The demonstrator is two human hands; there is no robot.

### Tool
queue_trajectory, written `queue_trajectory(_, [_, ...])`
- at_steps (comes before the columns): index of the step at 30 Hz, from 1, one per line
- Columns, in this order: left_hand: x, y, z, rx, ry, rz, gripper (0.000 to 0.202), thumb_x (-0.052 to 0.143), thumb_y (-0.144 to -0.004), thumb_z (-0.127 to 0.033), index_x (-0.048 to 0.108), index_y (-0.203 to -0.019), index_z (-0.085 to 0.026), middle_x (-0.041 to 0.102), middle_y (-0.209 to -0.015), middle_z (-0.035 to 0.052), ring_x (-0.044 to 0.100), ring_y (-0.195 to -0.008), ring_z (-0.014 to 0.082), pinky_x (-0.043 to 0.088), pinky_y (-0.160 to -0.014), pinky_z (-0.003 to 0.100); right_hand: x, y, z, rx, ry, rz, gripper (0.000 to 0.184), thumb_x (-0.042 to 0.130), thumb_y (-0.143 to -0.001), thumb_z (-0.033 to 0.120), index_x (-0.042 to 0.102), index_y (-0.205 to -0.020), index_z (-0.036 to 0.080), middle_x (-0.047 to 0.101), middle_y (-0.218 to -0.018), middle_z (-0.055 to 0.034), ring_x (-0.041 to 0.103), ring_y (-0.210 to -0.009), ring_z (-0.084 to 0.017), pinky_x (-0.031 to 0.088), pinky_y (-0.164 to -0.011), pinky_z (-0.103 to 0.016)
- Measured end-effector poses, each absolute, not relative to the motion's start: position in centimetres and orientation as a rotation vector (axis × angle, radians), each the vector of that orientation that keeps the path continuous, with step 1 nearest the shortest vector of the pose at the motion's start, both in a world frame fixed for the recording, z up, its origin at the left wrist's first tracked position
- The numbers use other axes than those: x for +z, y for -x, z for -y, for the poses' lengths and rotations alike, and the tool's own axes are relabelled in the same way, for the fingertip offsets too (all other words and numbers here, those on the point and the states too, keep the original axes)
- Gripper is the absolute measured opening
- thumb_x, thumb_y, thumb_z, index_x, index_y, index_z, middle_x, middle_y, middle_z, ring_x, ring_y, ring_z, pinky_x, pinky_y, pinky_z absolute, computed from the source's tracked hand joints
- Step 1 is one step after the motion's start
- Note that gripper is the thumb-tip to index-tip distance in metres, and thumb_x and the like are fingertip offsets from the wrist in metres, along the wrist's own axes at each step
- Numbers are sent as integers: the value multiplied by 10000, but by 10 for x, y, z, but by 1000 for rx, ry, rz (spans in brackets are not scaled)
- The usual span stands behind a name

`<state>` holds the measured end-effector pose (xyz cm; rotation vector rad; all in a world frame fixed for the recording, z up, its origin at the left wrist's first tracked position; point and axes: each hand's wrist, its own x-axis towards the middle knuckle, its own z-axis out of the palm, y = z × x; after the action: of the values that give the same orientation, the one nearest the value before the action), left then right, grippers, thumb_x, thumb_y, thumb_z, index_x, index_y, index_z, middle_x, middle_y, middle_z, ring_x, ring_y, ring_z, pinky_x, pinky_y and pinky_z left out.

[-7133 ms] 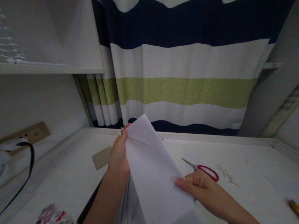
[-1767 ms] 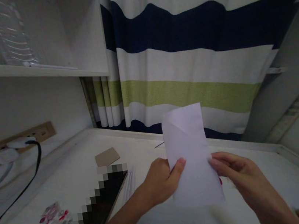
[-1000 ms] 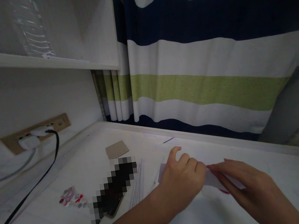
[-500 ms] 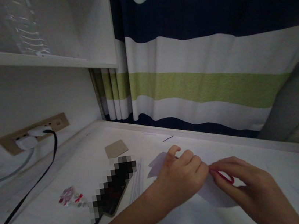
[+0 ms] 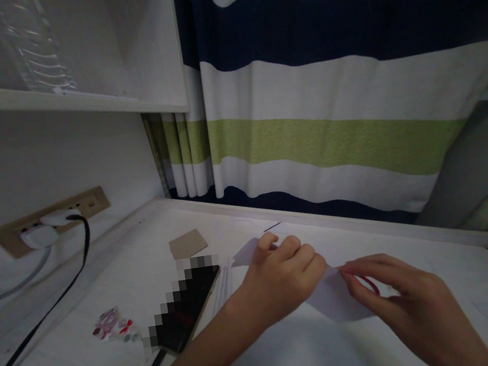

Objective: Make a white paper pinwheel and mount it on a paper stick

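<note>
Left hand [image 5: 283, 271] pressing folded paper [image 5: 333, 300] on desk [image 5: 102, 275], right hand [image 5: 395, 292] pinching its edge, phone [image 5: 188, 306] nearby

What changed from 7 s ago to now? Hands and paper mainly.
The paper, held up in the air by both hands earlier, has come down flat onto the desk. The left hand now presses on it with bent fingers; the right hand has its fingertips at the sheet's right edge, over the red scissors handle. The phone, cardboard piece and sticker sheet lie where they were.
</note>
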<state>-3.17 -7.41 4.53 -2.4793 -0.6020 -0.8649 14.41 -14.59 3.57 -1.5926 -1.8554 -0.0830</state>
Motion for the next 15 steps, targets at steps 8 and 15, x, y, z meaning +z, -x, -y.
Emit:
queue_trajectory(8, [46,36,65,-919,2348,582,140,449,-837,-172,530,-729,-208,563,-654,-66,460,-710,137,222,-681,356,34,-148,141,-130,1652,1803,192,505,-759,355,658,-797,246,664,-798,-35,626,-692,-202,544,-554,-301])
queue_trajectory(15, [44,38,60,-952,2299,654,99,475,-822,-174,540,-758,-212,567,-655,-61,465,-713,139,212,-679,364,32,-160,138,-255,1753,1759,230,491,-744,407,657,-788,254,686,-819,-18,645,-692,-217,537,-573,-332])
